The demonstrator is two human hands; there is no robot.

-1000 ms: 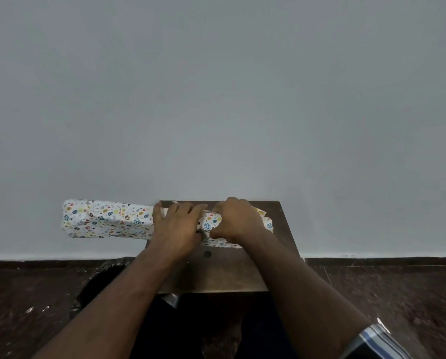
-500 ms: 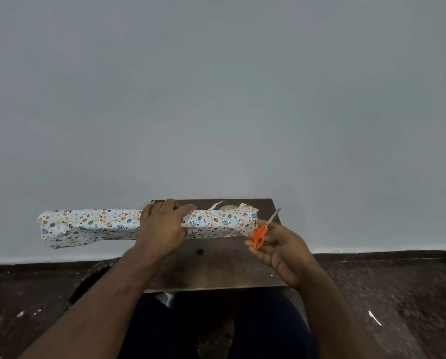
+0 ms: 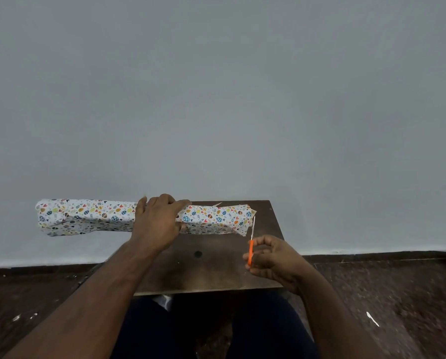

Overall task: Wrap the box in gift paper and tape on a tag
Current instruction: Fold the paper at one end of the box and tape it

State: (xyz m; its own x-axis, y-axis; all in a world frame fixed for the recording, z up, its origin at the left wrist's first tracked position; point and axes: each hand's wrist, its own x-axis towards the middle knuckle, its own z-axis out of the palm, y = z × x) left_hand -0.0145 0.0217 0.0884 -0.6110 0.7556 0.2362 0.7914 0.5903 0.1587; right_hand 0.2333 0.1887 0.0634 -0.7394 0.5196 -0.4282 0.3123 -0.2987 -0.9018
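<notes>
A long bundle of white gift paper (image 3: 92, 216) printed with small coloured shapes lies across the far edge of a small brown table (image 3: 211, 265), its left half sticking out past the table. Whatever is inside the paper is hidden. My left hand (image 3: 157, 221) grips the bundle around its middle. My right hand (image 3: 273, 257) holds orange-handled scissors (image 3: 251, 244), blades pointing up at the paper's right end (image 3: 242, 218).
The table stands against a plain grey wall (image 3: 216, 99). A dark speckled floor (image 3: 398, 294) surrounds it, with small white paper scraps (image 3: 372, 318) on the right. My dark-trousered legs (image 3: 216, 327) sit under the table's near edge.
My right hand let go of the paper, now holds the scissors and has brought them up to the paper's right end. The bundle shifted left under my left hand.
</notes>
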